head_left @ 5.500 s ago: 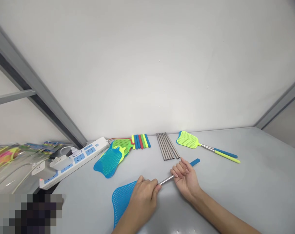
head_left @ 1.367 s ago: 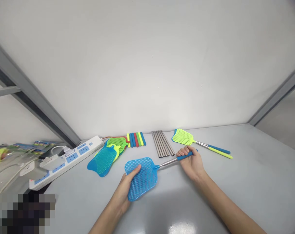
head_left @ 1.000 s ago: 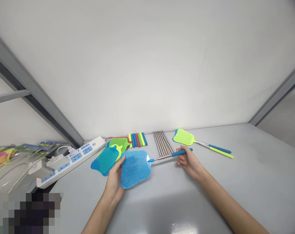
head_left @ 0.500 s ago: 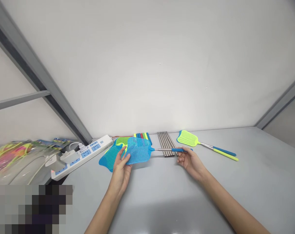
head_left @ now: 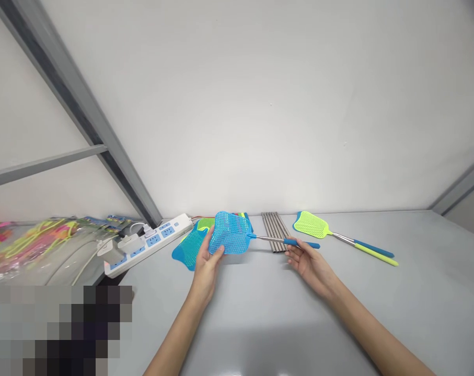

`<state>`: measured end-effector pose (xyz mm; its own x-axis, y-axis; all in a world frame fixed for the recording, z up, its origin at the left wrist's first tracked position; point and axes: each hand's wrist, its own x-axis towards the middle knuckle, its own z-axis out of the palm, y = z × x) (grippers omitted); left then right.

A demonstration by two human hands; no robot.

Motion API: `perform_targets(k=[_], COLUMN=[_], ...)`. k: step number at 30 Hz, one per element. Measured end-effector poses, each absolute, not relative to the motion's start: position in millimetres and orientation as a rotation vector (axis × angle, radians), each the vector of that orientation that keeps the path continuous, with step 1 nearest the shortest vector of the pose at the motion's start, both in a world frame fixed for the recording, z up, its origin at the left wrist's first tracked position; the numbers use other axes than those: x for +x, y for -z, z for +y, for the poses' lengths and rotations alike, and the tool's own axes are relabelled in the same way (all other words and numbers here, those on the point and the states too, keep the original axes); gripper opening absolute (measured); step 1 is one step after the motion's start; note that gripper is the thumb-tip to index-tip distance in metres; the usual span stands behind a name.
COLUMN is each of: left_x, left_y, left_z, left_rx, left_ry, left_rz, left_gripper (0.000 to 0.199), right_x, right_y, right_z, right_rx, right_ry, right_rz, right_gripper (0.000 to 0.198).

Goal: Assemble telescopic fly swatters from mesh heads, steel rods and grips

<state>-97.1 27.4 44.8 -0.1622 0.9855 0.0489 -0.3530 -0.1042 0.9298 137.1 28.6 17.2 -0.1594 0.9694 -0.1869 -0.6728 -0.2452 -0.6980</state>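
A blue fly swatter (head_left: pixel 233 232) with a mesh head, a thin metal shaft and a blue grip is held level above the table. My left hand (head_left: pixel 207 266) is closed on the near left edge of its head, thumb on top. My right hand (head_left: pixel 309 266) is closed around the blue grip, fingers curled beneath it. Behind my left hand lie loose teal and green swatter heads (head_left: pixel 189 246), partly covered by the held one. Several metal rods (head_left: pixel 275 232) lie side by side beyond the shaft. To the right rest two swatters with a yellow-green head (head_left: pixel 311 224) uppermost and blue and yellow grips.
A white power strip (head_left: pixel 148 244) with plugs and cables lies at the left. Plastic bags with colourful contents (head_left: pixel 44 245) are heaped beyond it. Coloured grips (head_left: pixel 242 214) are mostly hidden behind the held head. A grey frame post (head_left: pixel 103 141) stands at the left against the white wall.
The view has shifted slightly, so everything sits further right. The held swatter's head has tilted, and my left hand's thumb has moved to its near edge. My right hand stays on the grip.
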Motion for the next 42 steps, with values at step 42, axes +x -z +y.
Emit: perform_targets(k=[42], left_x=[-128], left_y=[-12], left_z=[44], left_rx=[1.855], left_ry=[-0.899], left_rz=[2.305], left_gripper=[0.042], right_x=[204], right_y=[0], right_z=[60], right_rx=[-0.933], right_ry=[-1.322], right_rz=[-0.084], right_gripper=[0.012])
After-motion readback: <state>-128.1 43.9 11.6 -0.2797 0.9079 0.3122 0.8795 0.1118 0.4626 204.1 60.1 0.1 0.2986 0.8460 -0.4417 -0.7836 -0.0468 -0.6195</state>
